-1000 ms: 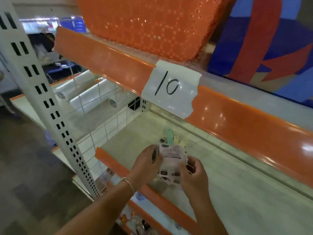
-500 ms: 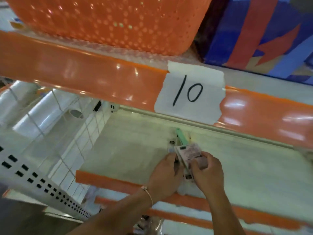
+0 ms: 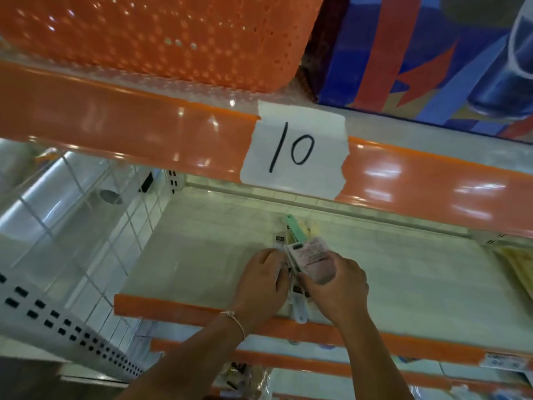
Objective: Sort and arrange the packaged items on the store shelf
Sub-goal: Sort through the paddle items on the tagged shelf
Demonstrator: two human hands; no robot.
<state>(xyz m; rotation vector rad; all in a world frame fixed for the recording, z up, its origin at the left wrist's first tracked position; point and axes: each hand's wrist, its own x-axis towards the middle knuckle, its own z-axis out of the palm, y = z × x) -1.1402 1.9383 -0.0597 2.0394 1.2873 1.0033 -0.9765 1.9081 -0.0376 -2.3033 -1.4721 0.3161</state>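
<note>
A bundle of flat packaged items (image 3: 308, 254) with printed labels and a green tip (image 3: 294, 229) is held over the pale store shelf (image 3: 202, 255), near its orange front lip. My left hand (image 3: 264, 280) grips the bundle's left side. My right hand (image 3: 336, 287) grips its right side, thumb across the top pack. The packs' lower ends stick out below my hands at the shelf's front edge. How many packs the bundle holds is hidden by my fingers.
A white paper tag (image 3: 294, 153) marked 10 hangs on the orange rail of the shelf above. An orange perforated basket (image 3: 161, 39) and a blue-red box (image 3: 427, 59) sit up there. White wire mesh (image 3: 95, 226) divides off clear rolls on the left. Yellow packs (image 3: 516, 264) lie at right.
The view has swung right and closer to the shelf. Both hands have carried the bundle forward over the shelf surface, still holding it.
</note>
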